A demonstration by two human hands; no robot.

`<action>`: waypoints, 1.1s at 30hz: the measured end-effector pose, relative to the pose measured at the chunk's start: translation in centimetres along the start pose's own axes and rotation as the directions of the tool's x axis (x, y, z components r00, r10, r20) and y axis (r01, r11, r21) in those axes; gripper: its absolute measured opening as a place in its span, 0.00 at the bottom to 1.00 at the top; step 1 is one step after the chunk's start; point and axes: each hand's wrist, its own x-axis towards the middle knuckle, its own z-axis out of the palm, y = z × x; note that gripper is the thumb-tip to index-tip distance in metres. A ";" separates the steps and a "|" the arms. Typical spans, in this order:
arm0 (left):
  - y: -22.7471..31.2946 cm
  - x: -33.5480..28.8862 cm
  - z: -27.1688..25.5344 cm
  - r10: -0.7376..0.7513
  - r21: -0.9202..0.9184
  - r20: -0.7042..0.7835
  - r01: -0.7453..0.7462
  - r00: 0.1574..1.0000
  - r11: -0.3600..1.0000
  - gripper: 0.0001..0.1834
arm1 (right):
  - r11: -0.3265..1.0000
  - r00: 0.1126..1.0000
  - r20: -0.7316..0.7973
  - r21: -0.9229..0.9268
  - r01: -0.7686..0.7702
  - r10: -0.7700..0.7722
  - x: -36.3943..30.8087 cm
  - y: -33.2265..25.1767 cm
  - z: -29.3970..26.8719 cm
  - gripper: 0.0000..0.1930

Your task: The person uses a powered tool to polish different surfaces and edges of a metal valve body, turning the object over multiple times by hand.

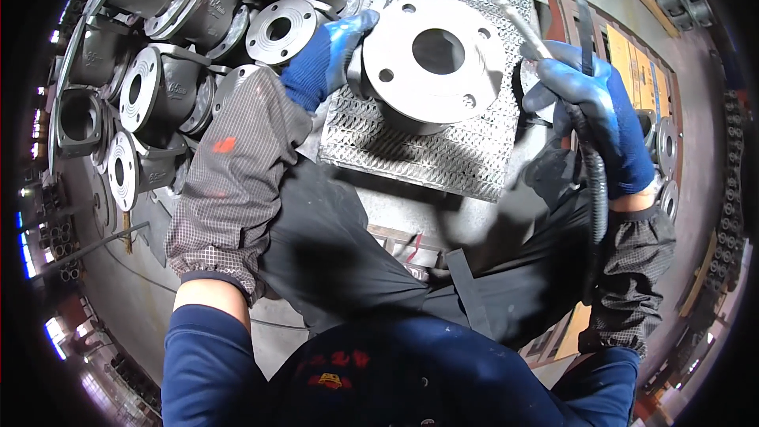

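A pale grey flanged metal casting (480, 71) stands on a perforated metal bench top (474, 166), its round flange with a wide centre hole facing up. My left hand (336, 51), in a blue glove, grips the casting's left side; some fingers are hidden behind it. To the right of the flange, my right hand (581, 83), also gloved in blue, is closed around a slender pale rod-shaped tool (518, 24). A grey ribbed hose (594, 182) hangs below that hand. The tool's tip is blurred and lies near the flange's upper right edge, and I cannot tell whether they touch.
Many similar grey flanged castings (142, 87) are piled at the left, close to my left forearm. Wooden boards (632, 71) in a reddish frame stand at the right. More castings (668, 146) lie beyond my right hand. My legs (332, 237) are below the bench top.
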 end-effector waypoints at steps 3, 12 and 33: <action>1.0 -3.3 -1.2 -0.056 -0.233 -0.024 0.049 0.998 0.971 0.20 | 0.975 0.976 -0.188 0.210 -0.074 0.114 1.3 3.8 2.0 0.20; 4.7 -9.2 0.2 0.087 0.128 -0.289 -0.051 0.953 0.990 0.28 | 0.965 0.965 -0.254 0.264 0.001 0.069 1.7 7.7 7.6 0.24; -1.8 -11.4 12.1 0.311 0.802 0.461 -0.540 0.831 0.255 0.31 | 0.901 0.917 -0.370 0.432 0.026 0.151 -0.7 15.4 7.8 0.17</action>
